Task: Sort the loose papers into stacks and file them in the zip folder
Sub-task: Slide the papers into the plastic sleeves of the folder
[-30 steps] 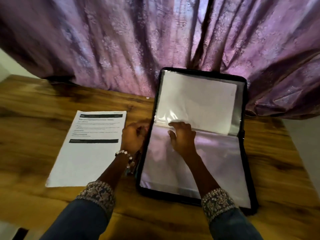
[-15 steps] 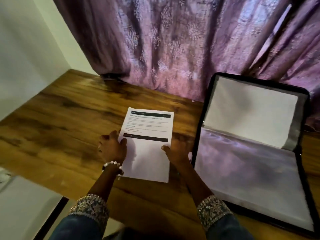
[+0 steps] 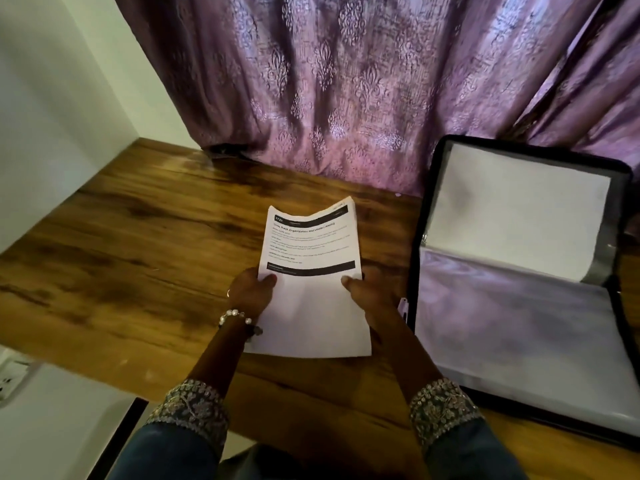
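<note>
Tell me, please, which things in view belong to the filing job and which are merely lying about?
Job: printed paper, held by left hand and right hand; open zip folder with clear sleeves.
Merely there: purple curtain, wooden table, wall socket.

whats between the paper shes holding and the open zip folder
In the head view, only the right hand gripping the paper by its right edge, plus a strip of bare wooden table, before the zip folder.

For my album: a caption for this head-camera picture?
Both hands, left and right, lift printed papers beside the open zip folder.
</note>
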